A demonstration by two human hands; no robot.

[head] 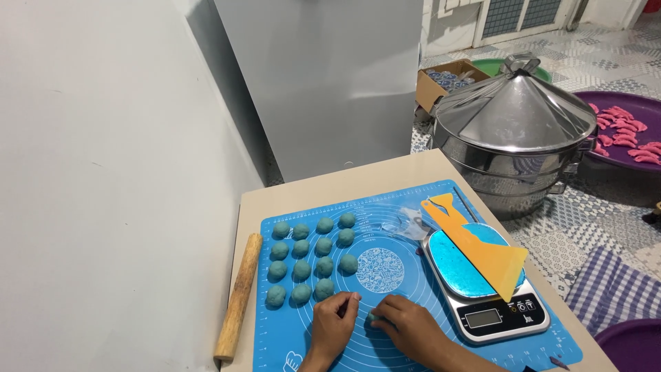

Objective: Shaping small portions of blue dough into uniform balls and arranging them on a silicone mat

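The left hand (333, 322) rests on the blue silicone mat (385, 207), fingers curled loosely; whether the fingers hold anything cannot be told from this view. The right hand (406, 324) lies just beside it, and its fingers pinch a small teal dough piece (372, 318) at the tips, pressing it against the mat. The piece sits between the two hands, at the right hand's fingertips and just right of the left hand's fingers (the right hand is the one in contact).

Beyond the left hand, toward the far-left part of the mat, stand the rolled dough balls (311, 256) in four rows, near each other but apart. The nearest ball lies just above the left hand's knuckles.

A wooden rolling pin (239, 296) lies on the surface (330, 186) along the mat's left edge, long axis running away from the person. A digital scale (485, 289) sits right of the hands, carrying an orange scraper (482, 251). A steel steamer pot (513, 131) stands on the floor beyond.
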